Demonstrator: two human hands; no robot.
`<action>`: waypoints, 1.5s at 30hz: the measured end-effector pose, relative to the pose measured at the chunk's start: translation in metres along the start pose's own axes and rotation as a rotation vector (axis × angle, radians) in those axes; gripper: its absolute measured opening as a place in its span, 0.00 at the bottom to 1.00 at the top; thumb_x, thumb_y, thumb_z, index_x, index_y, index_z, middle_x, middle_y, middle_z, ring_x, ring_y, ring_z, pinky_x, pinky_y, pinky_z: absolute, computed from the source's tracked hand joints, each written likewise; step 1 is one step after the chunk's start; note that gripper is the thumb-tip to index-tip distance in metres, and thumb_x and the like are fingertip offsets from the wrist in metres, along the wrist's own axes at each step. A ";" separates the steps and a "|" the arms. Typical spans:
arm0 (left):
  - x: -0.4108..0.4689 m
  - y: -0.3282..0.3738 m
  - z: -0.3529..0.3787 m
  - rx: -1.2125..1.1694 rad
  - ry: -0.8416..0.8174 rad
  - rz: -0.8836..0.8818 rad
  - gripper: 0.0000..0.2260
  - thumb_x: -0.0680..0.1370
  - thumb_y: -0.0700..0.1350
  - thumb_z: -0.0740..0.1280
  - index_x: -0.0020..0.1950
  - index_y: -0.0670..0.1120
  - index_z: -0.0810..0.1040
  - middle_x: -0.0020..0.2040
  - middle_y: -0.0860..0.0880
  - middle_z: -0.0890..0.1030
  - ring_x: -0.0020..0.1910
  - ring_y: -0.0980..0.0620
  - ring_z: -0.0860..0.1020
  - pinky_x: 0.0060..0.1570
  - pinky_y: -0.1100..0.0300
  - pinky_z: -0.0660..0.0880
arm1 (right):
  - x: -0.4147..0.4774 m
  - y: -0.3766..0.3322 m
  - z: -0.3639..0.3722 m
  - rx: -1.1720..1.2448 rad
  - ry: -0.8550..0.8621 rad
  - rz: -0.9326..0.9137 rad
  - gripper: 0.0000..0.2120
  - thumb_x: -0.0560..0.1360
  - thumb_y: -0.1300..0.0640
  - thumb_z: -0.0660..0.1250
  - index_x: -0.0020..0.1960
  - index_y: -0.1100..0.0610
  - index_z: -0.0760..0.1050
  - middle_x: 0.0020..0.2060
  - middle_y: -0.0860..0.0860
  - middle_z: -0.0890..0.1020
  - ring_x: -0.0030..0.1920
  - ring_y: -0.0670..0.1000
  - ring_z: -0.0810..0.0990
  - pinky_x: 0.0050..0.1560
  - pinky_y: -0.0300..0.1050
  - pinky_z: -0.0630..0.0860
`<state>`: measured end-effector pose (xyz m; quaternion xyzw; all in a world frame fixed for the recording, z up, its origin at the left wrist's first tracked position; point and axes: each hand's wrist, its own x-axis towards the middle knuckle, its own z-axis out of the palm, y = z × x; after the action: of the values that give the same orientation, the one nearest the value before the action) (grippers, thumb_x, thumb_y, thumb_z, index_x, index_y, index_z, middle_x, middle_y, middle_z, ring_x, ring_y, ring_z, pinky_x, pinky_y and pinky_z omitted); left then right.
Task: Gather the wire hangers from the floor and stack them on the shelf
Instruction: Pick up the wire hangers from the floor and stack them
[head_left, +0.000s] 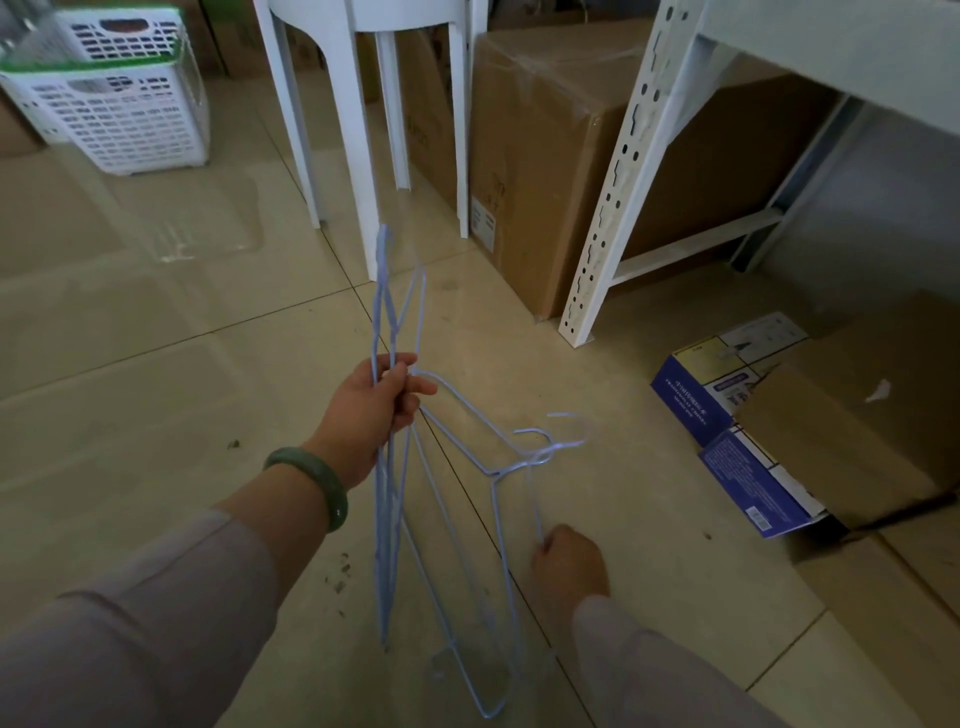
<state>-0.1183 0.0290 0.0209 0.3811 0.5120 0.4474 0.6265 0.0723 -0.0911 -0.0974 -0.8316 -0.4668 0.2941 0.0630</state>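
Several light blue wire hangers (400, 519) hang bunched above the tiled floor in the middle of the view. My left hand (371, 410), with a green bangle at the wrist, grips their long bottom wires. My right hand (569, 564) is closed on one hanger's shoulder wire, below the hooks (550, 441), which point right. The white metal shelf unit (623, 171) stands at the upper right, its perforated post reaching the floor.
A large cardboard box (545, 156) sits under the shelf. A white stool (363, 130) stands behind the hangers. A white laundry basket (114, 93) with green trim is far left. Blue printed boxes (727, 415) and flattened cardboard (857, 441) lie at the right.
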 end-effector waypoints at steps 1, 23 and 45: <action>0.000 0.000 -0.001 0.019 0.003 0.006 0.08 0.82 0.41 0.54 0.53 0.44 0.73 0.37 0.46 0.83 0.25 0.59 0.78 0.26 0.69 0.75 | 0.003 -0.006 -0.005 0.110 0.030 -0.050 0.10 0.74 0.55 0.62 0.48 0.61 0.77 0.46 0.58 0.84 0.49 0.58 0.81 0.44 0.43 0.73; -0.006 0.005 -0.003 -0.080 0.078 0.058 0.05 0.81 0.42 0.58 0.49 0.46 0.72 0.42 0.45 0.81 0.30 0.61 0.83 0.30 0.69 0.79 | -0.010 -0.020 0.005 -0.111 -0.160 0.007 0.18 0.73 0.50 0.64 0.58 0.61 0.72 0.57 0.58 0.80 0.59 0.57 0.77 0.56 0.46 0.73; -0.004 -0.004 0.011 -0.026 -0.002 -0.041 0.06 0.81 0.41 0.56 0.56 0.41 0.68 0.56 0.40 0.78 0.54 0.42 0.79 0.46 0.55 0.80 | -0.001 -0.109 -0.086 0.776 -0.548 -0.450 0.08 0.75 0.69 0.60 0.50 0.59 0.74 0.27 0.54 0.75 0.19 0.42 0.68 0.21 0.32 0.65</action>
<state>-0.1075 0.0231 0.0201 0.3627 0.5130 0.4407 0.6411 0.0381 -0.0171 0.0148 -0.5187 -0.4900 0.6314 0.3037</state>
